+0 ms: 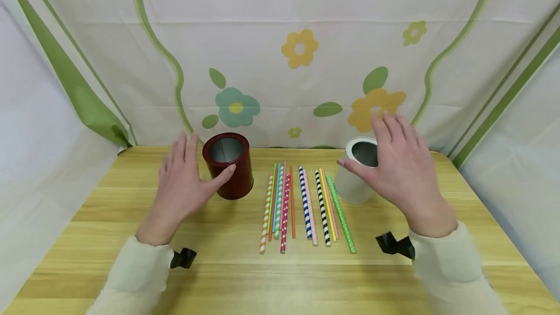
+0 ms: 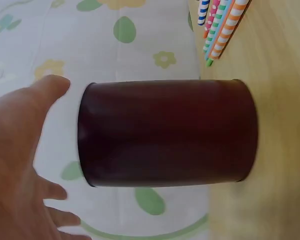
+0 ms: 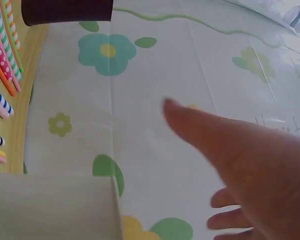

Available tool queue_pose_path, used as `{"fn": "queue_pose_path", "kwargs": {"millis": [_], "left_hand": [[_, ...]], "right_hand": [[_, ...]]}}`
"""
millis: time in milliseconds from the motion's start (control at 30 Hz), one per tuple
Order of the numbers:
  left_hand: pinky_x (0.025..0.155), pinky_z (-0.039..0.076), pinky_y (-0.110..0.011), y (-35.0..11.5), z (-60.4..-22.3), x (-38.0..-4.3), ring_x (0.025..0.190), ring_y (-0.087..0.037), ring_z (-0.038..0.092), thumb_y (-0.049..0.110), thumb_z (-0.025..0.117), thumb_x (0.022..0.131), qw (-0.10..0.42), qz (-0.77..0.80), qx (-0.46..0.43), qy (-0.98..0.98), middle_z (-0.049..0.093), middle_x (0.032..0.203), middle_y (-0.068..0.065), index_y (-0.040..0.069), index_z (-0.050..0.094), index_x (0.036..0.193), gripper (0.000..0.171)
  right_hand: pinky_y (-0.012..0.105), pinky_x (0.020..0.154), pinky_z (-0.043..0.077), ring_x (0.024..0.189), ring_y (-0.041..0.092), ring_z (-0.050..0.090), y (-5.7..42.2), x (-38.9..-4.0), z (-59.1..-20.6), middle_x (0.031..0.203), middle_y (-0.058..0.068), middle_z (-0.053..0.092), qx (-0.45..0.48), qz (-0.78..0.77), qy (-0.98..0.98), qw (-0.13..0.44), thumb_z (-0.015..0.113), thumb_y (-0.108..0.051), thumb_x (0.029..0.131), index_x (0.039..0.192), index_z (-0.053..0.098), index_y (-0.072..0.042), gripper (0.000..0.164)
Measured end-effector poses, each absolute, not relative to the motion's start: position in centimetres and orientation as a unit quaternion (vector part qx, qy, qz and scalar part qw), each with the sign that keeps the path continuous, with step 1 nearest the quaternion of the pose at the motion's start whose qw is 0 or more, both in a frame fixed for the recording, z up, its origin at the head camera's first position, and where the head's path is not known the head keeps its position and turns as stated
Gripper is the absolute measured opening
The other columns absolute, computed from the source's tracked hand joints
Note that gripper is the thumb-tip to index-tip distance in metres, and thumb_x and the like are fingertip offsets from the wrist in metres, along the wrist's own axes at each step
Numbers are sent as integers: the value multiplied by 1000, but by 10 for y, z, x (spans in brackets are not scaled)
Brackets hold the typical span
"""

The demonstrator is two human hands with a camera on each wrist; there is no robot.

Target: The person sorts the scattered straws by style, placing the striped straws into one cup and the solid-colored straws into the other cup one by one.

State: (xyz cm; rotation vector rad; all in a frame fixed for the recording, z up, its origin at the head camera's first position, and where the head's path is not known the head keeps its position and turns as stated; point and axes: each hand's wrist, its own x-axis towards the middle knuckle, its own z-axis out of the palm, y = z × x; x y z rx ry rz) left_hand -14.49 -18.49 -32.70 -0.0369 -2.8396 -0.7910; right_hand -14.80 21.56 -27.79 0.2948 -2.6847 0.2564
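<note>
The left hand hangs spread just beside the red can, which stands upright on the table to that hand's right. The head view sets its thumb in front of the can, but the left wrist view shows a gap between thumb and rim, so the hand seems apart and holds nothing. The right hand, also spread and bare of any hold, hangs near the white can, which stands upright to its left; the right wrist view shows them apart too. Each can's long axis is vertical, mouth up, each with its own hand nearer. Between the cans lie the straws, flat, their lengths running from the near side toward the cloth

The right hand covers the white can's right flank, and the right wrist view cuts that can off. Neither can's floor can be made out, and overlaps among the left-hand straws make counting hard
</note>
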Motion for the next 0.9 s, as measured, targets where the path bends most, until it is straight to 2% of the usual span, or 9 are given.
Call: {"fn": "queue_pose_path", "kwargs": {"millis": [133,233,300,400,567,733,900], "left_hand": [[123,20,-82,-187,-339,-146,165,-51,14,67,71,94,90,-357,-13,-930,5,182,-17,12,7,174,117],[125,27,-78,-187,-348,-148,165,-46,17,60,76,94,83,-423,-12,-902,12,181,-15,13,8,174,115],[128,29,-71,-188,-353,-150,165,-42,20,56,78,94,85,-462,-10,-883,18,180,-13,13,11,174,113],[131,31,-62,-187,-359,-152,164,-37,26,50,81,95,86,-517,-4,-852,24,178,-11,13,16,173,108],[135,29,-52,-188,-366,-155,165,-29,29,39,83,96,78,-593,12,-801,26,178,-3,20,19,173,102],[136,26,-49,-189,-370,-153,165,-24,27,30,83,97,76,-621,8,-780,25,179,4,27,21,173,98],[135,28,-49,-186,-374,-152,163,-22,31,27,83,97,76,-640,6,-765,30,176,9,35,29,170,91]], "right_hand": [[64,107,53,138,45,55,200,-149,-289,147,23,62,138,171,-923,316,88,-45,85,147,59,4,84],[61,103,56,130,44,60,187,-152,-300,137,23,67,164,231,-898,337,89,-35,88,140,64,4,70],[58,99,58,123,41,64,178,-155,-308,133,22,70,182,262,-888,332,89,-30,89,138,66,3,63],[52,95,61,115,35,68,164,-159,-322,127,18,73,191,317,-881,296,88,-26,91,134,70,1,54],[42,84,65,107,25,72,140,-164,-344,118,10,76,157,419,-875,186,84,-26,95,130,74,-6,41],[31,83,62,101,21,71,115,-168,-366,110,6,78,94,483,-867,84,81,-30,98,125,76,-11,34],[30,81,59,94,18,69,95,-171,-380,105,4,77,57,514,-856,13,80,-32,98,116,78,-14,25]]}}
